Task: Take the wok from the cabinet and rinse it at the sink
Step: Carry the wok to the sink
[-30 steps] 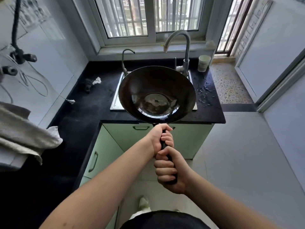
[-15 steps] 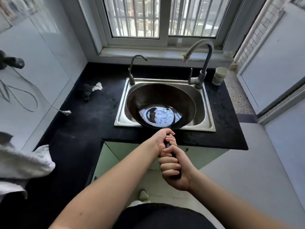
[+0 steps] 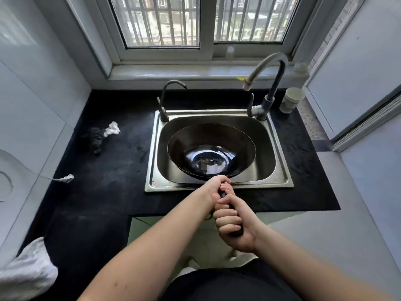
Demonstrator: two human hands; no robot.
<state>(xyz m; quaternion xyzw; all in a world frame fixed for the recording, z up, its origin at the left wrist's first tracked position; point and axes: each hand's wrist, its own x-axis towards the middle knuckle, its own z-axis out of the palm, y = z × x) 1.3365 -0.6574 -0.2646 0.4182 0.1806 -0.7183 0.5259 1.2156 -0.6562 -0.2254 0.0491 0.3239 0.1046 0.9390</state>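
Observation:
A dark round wok (image 3: 195,144) sits low inside the steel sink (image 3: 152,161), its shiny bottom reflecting the window. Its black handle sticks out over the sink's front rim toward me. My left hand (image 3: 217,187) is wrapped round the handle close to the wok. My right hand (image 3: 234,222) grips the handle's end just behind it. A tall grey tap (image 3: 271,83) arches over the sink's back right corner, and a smaller thin tap (image 3: 167,98) stands at the back left. No water is running.
The black counter (image 3: 108,181) holds a dark scrubber (image 3: 93,137) with a white scrap left of the sink. A white cup (image 3: 290,99) stands at the back right. White cloth (image 3: 26,272) lies at the near left. Green cabinets sit under the counter.
The wok went from held up in front of the sink to lowered down into the basin. I have stepped closer, both hands still on the handle.

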